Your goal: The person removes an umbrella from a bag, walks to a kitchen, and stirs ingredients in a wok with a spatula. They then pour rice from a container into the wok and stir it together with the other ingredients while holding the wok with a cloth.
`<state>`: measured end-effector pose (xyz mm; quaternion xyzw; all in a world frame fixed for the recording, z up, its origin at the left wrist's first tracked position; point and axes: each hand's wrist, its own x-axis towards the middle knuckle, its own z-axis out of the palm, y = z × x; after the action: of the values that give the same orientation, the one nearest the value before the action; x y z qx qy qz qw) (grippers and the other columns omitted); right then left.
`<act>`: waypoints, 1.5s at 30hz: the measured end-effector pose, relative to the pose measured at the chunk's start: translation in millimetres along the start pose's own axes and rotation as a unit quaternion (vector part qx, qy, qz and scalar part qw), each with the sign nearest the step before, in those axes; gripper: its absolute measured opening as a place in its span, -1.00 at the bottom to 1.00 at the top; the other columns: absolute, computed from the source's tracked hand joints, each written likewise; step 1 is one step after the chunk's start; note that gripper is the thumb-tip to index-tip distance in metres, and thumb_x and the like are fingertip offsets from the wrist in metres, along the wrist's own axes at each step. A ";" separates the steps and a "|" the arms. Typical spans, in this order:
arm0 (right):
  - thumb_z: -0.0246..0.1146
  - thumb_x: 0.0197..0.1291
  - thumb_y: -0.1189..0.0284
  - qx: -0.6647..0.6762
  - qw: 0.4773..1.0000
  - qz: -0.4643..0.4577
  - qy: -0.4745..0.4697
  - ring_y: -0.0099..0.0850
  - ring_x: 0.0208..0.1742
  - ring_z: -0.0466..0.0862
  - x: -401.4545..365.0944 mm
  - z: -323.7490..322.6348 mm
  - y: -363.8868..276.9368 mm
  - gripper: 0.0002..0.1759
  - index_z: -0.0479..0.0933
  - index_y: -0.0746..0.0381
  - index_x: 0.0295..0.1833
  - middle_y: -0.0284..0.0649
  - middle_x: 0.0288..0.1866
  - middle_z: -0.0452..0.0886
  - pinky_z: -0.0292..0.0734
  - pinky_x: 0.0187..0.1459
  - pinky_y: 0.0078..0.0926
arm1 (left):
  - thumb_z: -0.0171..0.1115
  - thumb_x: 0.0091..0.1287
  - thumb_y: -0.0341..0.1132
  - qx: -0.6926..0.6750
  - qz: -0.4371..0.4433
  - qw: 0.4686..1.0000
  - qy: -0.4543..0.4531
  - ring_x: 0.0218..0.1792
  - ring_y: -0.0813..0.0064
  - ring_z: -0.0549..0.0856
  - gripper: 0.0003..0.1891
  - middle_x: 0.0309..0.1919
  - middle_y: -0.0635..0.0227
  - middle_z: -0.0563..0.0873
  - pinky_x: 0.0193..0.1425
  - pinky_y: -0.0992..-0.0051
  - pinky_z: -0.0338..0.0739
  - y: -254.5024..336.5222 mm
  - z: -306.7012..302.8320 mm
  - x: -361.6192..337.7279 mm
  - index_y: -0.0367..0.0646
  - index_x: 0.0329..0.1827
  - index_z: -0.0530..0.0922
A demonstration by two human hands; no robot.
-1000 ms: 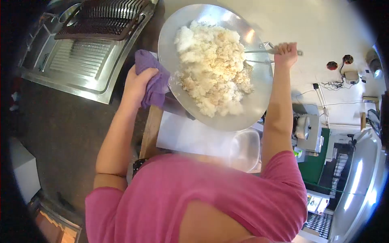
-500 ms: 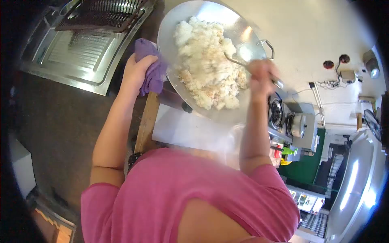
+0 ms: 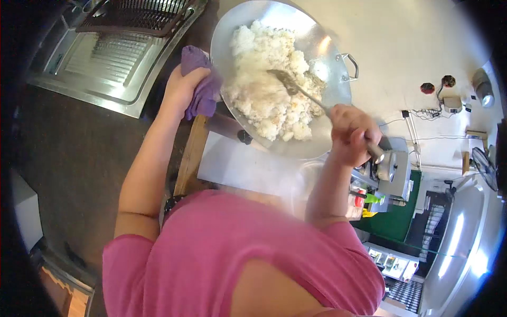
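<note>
A large steel wok (image 3: 330,61) is tilted toward me and filled with white rice (image 3: 264,90). My left hand (image 3: 182,87) grips the wok's left rim through a purple cloth (image 3: 200,92). My right hand (image 3: 351,132) is closed on the handle of a metal spatula (image 3: 296,87); the blade rests in the middle of the rice. A clear container (image 3: 311,182) sits under the wok's lower edge, blurred by steam.
A steel sink with a drainboard (image 3: 105,63) and a dark dish rack (image 3: 142,16) lies at the upper left. A white board (image 3: 237,166) on a wooden frame is below the wok. A gas stove (image 3: 393,171) stands at the right, wall sockets (image 3: 438,84) above it.
My right hand came off the wok's right handle, took the spatula handle and drew back toward me; the spatula blade now lies in the rice. The left hand keeps its grip.
</note>
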<state>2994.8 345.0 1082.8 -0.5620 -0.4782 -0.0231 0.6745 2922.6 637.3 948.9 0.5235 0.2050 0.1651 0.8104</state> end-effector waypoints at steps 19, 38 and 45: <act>0.28 0.15 0.33 -0.361 0.904 0.055 -0.222 -0.31 -0.47 0.58 -25.5 51.2 -105.3 -0.88 0.57 0.10 -0.39 -0.21 -0.52 0.53 0.55 -0.28 -0.24 | 0.33 0.17 -0.24 -0.004 -0.012 1.000 -0.006 -0.26 0.45 0.69 -0.59 -0.23 0.24 0.70 -0.12 0.47 0.58 1.5 3.0 -0.9 -0.37 -0.03 0.56; 0.09 0.33 0.26 -0.023 0.788 0.140 0.599 -0.43 -0.61 0.35 9.8 -202.5 80.4 -0.76 0.36 0.07 -0.40 -0.40 -0.59 0.32 0.23 -0.56 -0.35 | 0.31 0.19 -0.26 -0.013 -0.015 1.000 -0.004 -0.29 0.45 0.70 -0.64 -0.25 0.23 0.70 -0.15 0.47 0.58 9.5 6.5 -3.1 -0.36 -0.06 0.55; 0.15 0.27 0.49 -0.080 0.990 -0.076 0.082 -0.57 -0.61 0.24 7.3 3.0 27.5 -0.69 0.24 0.18 -0.51 -0.41 -0.63 0.29 0.10 -0.57 -0.55 | 0.30 0.19 -0.27 -0.015 -0.021 0.999 -0.019 -0.29 0.46 0.69 -0.67 -0.26 0.24 0.70 -0.16 0.46 0.59 1.2 3.0 -3.2 -0.35 -0.10 0.57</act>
<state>3012.6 361.1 1067.2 -0.5721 -0.4594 -0.1587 0.6607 2921.3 633.8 951.6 0.5096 0.1980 0.1412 0.8254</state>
